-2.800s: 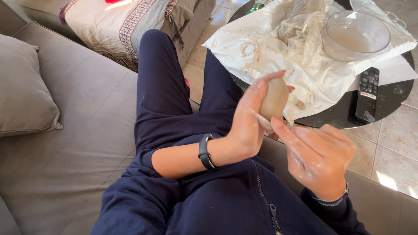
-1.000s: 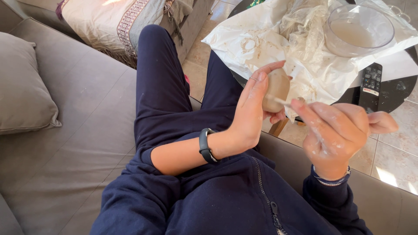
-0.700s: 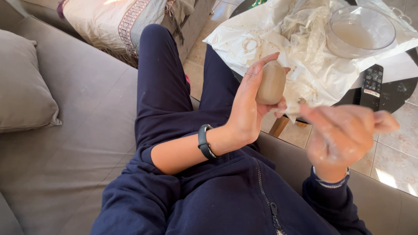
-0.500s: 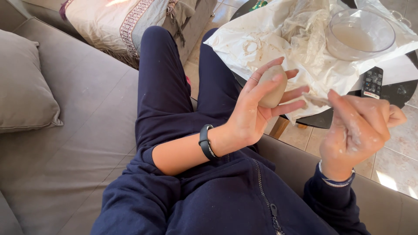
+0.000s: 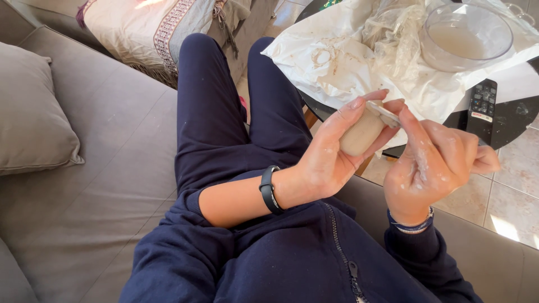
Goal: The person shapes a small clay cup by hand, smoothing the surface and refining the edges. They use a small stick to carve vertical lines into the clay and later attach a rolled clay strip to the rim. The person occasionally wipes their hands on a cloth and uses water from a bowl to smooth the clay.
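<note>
1. A smooth, rounded lump of pale beige clay is held upright in the left hand, the fingers being curled around its back and side, above the lap and just in front of the surface edge.
2. A thin, flat, pale sliver of a tool is pressed against the top of the lump by the right hand, which is pinched shut on it; the skin of that hand is dusted with whitish dried residue.
3. The two hands are brought close together, meeting at the lump.
4. A black band is worn on the left wrist, and a beaded bracelet on the right.
5. Beyond the hands, a dark glossy surface is covered by a crumpled white sheet stained with brown smears.
6. On the sheet are seen a wrinkled clear plastic film and a round transparent bowl of cloudy liquid.
7. A black remote control lies at the sheet's edge.
8. A grey fabric sofa with a grey cushion is seen at the left.
</note>
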